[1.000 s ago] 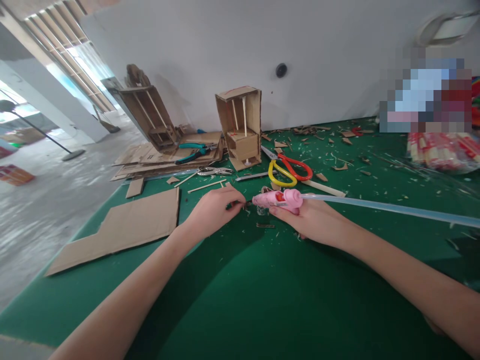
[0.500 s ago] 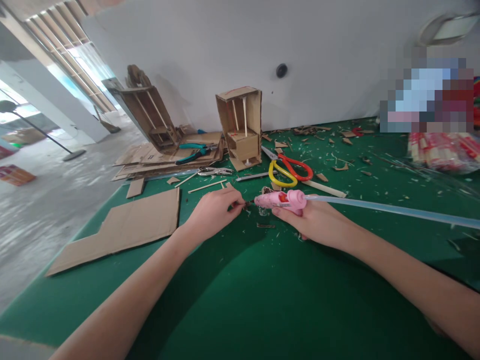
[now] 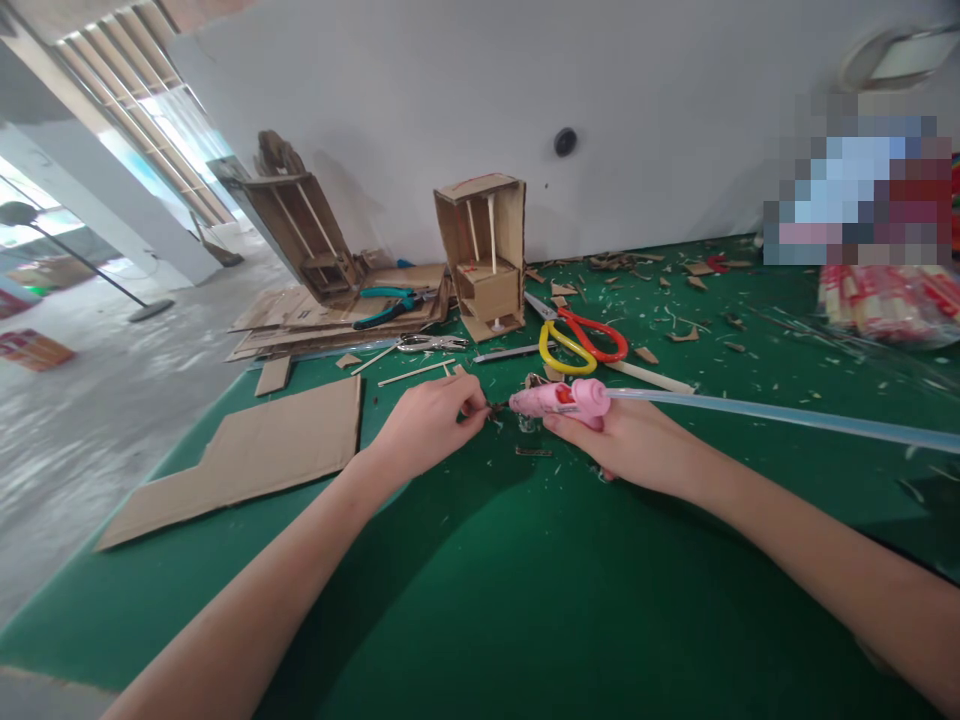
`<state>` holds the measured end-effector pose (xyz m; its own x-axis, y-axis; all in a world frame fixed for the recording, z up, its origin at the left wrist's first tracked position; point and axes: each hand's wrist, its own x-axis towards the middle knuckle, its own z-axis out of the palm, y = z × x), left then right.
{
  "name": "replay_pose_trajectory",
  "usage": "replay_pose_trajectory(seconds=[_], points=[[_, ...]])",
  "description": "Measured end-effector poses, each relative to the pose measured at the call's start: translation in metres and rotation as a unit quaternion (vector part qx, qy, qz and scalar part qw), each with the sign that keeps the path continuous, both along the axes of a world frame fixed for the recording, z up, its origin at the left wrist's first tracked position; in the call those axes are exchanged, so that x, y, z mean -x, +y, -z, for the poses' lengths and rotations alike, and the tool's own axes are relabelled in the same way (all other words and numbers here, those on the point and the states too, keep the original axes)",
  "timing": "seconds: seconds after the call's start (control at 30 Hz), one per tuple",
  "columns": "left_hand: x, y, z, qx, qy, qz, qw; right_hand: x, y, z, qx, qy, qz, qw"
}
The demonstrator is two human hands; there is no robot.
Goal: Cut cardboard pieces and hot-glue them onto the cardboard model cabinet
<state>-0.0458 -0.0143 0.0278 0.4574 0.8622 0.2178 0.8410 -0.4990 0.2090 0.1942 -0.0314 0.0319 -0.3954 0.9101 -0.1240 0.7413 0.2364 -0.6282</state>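
Observation:
My right hand [image 3: 637,440] is wrapped round a pink hot glue gun [image 3: 562,398], whose nozzle points left. A long translucent glue stick [image 3: 750,411] sticks out of its back end toward the right. Just left of the nozzle, my left hand [image 3: 439,415] is closed in a pinch, the fingertips on a small dark bit [image 3: 496,407] too small to name. That bit lies at or very near the nozzle tip; I cannot tell whether they touch. A thin strip [image 3: 533,452] lies on the green table [image 3: 480,600] below the gun.
Beyond my hands lie scissors [image 3: 574,345] with red and yellow handles, silver pliers [image 3: 431,343] and teal-handled pliers [image 3: 386,305]. A cardboard box frame [image 3: 487,260] stands behind them. A cut cardboard sheet [image 3: 281,435] lies left; a bag of red-and-white sticks [image 3: 885,305] sits right. Scraps litter the back.
Both hands and the glue gun hold nearly the same position. The whole view has shifted very slightly.

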Motion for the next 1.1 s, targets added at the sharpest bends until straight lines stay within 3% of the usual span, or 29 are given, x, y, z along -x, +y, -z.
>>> replay_pose_trajectory(seconds=[0.3,1.1], points=[[0.0008,0.0006,-0.0001,0.006,-0.016,0.005,1.000,-0.0008,0.0012,0.0046,0.001,0.015,0.017,1.000],[0.0005,-0.0001,-0.0022,0.014,-0.025,0.003,1.000,0.0005,0.0016,-0.0027,0.018,0.040,-0.011,0.999]])
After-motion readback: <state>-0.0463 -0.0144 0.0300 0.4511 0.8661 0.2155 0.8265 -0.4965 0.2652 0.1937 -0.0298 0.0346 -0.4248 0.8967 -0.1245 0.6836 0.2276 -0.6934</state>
